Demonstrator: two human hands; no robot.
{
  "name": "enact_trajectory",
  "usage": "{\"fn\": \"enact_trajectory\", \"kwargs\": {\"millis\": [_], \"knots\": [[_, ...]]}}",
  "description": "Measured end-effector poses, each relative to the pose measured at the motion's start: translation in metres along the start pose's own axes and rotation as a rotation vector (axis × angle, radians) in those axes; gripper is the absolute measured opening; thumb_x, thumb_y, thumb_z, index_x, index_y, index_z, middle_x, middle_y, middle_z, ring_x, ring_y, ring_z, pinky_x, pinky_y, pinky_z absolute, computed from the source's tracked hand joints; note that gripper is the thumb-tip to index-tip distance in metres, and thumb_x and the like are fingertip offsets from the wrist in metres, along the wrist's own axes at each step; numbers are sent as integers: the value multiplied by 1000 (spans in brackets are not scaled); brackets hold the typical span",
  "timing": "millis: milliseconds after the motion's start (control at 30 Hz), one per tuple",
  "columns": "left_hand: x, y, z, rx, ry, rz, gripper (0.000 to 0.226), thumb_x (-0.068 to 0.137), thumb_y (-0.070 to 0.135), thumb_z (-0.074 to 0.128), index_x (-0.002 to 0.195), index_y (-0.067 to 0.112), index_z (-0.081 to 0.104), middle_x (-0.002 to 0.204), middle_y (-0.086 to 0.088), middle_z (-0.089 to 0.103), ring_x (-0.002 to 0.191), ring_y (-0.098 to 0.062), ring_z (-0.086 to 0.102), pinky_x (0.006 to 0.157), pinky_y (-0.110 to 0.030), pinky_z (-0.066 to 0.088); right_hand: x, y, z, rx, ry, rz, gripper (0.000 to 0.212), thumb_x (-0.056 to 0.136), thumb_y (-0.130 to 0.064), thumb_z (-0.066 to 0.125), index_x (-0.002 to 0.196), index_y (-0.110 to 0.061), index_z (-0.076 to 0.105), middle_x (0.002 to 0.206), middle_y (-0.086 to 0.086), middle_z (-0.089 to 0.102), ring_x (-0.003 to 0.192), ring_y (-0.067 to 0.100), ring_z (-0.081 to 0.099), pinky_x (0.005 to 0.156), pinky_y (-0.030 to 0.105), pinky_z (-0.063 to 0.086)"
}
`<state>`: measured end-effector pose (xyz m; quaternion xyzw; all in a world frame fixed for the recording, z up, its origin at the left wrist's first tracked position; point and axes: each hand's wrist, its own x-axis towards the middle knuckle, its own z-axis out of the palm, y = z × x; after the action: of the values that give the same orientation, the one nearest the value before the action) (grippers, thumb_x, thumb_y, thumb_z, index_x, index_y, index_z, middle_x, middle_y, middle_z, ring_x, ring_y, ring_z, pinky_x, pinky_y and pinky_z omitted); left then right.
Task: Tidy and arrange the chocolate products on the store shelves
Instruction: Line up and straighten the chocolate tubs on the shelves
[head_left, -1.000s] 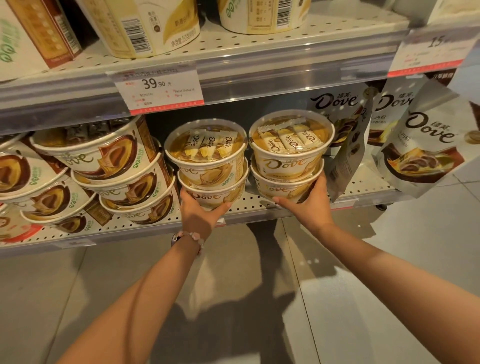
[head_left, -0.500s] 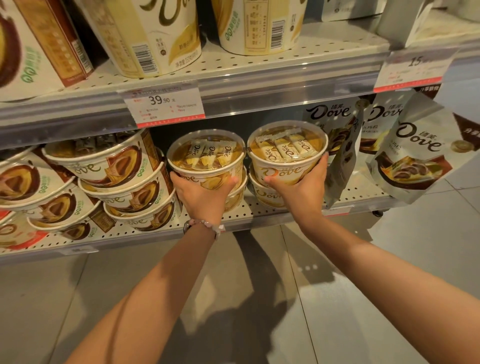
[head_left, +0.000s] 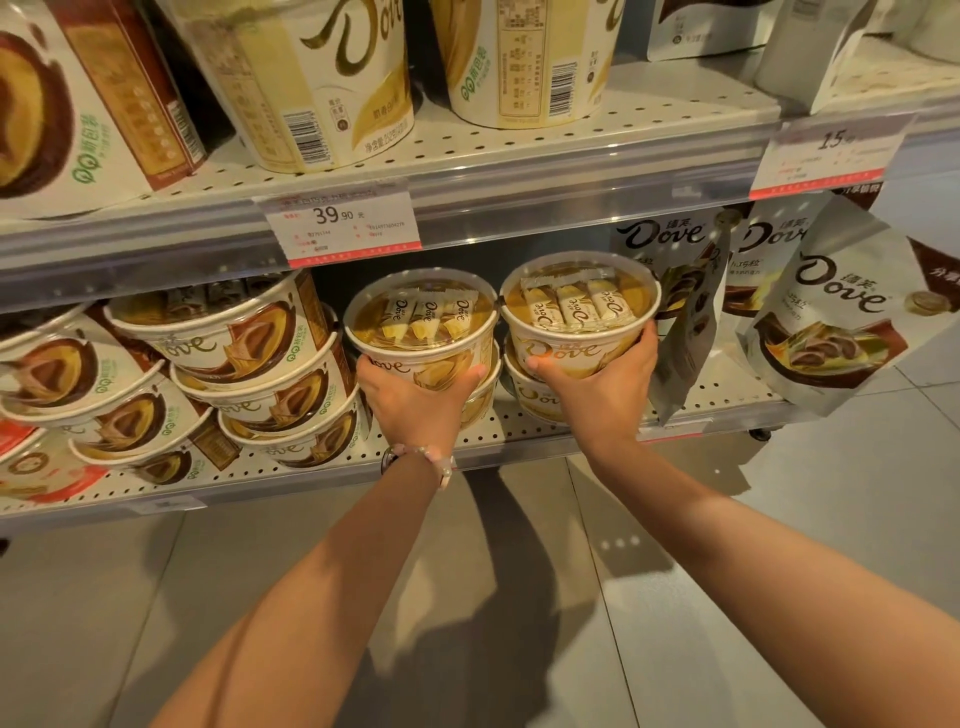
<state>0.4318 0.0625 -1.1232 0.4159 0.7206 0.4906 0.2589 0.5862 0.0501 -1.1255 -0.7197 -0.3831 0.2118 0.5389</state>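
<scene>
Two stacks of cream-and-gold Dove chocolate tubs stand side by side on the lower shelf (head_left: 519, 434). My left hand (head_left: 415, 400) grips the front of the left top tub (head_left: 421, 322), fingers curled round its wall. My right hand (head_left: 602, 384) grips the right top tub (head_left: 579, 306) the same way, thumb on its right side. Each top tub sits on a lower tub: the left one (head_left: 485, 397) is mostly hidden by my hand, the right one (head_left: 530, 397) shows beneath my wrist. Clear lids show wrapped chocolate pieces inside.
Tilted stacks of brown-and-white Dove tubs (head_left: 249, 374) crowd the shelf to the left. Dove pouches (head_left: 841, 317) lean at the right, one (head_left: 685, 332) close to the right tub. Large Dove buckets (head_left: 311, 78) stand on the upper shelf, with a 39.90 price tag (head_left: 337, 223) on its edge.
Both hands have risen from the lower tubs to the top tubs and now grip them. The camera has moved closer to the shelf.
</scene>
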Motion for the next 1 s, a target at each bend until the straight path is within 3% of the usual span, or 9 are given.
{"fn": "enact_trajectory", "kwargs": {"millis": [200,300,467,567,633,733,833,967,1000], "knots": [[4,5,-6,15,-103,-43,128,47,43,89,146,23,9,149,-5,28,137,-25,29,111,-45,30,0,-4,-11,-10,-105,3,123,54,-40,88,148,-16,13,150,4,30,138,22,31,113,45,30],[4,9,-16,-45,-222,-91,117,54,34,87,145,28,13,145,-2,34,133,-22,35,109,-46,34,-5,-12,-22,45,-173,12,107,64,-29,85,147,-16,19,147,4,34,134,19,36,112,34,30],[-16,38,-55,62,-545,-89,65,69,32,76,124,18,44,108,6,61,103,-13,58,91,-34,47,-36,-40,-46,201,-264,-11,85,77,-21,72,146,-23,23,145,0,38,133,18,38,111,46,34],[-28,73,-82,202,-617,51,29,80,27,70,103,27,51,97,12,54,92,-7,55,83,-30,47,-49,-73,-64,258,-276,-64,75,85,-12,66,145,-27,23,147,-5,33,130,6,32,113,35,28],[-28,97,-96,203,-546,196,36,79,29,71,110,22,55,104,7,58,95,-12,58,82,-31,50,-52,-101,-72,266,-255,-192,70,87,-12,64,143,-26,25,145,-5,34,130,3,31,110,26,27],[-23,132,-110,7,-404,355,19,76,17,71,91,17,60,84,1,64,72,-11,59,66,-28,48,-44,-139,-76,298,-221,-328,69,86,-11,64,143,-20,26,142,-6,35,131,3,33,110,18,26],[-19,164,-118,-70,-143,553,24,75,15,72,89,18,52,81,3,55,72,-10,51,66,-24,46,-24,-173,-74,316,-201,-379,72,84,-10,66,143,-19,25,138,-12,34,128,-1,33,102,2,24],[-6,189,-117,-110,158,551,66,67,21,80,117,18,36,115,0,40,106,-14,42,89,-10,35,10,-205,-74,200,-215,-394,89,80,-12,71,148,-14,14,148,0,23,137,11,25,113,25,23],[-2,192,-114,-121,187,508,81,64,24,82,126,15,31,124,-2,35,116,-15,37,99,-15,31,20,-211,-75,144,-226,-382,95,78,-13,73,149,-13,10,152,4,18,140,16,21,116,32,21]]}}
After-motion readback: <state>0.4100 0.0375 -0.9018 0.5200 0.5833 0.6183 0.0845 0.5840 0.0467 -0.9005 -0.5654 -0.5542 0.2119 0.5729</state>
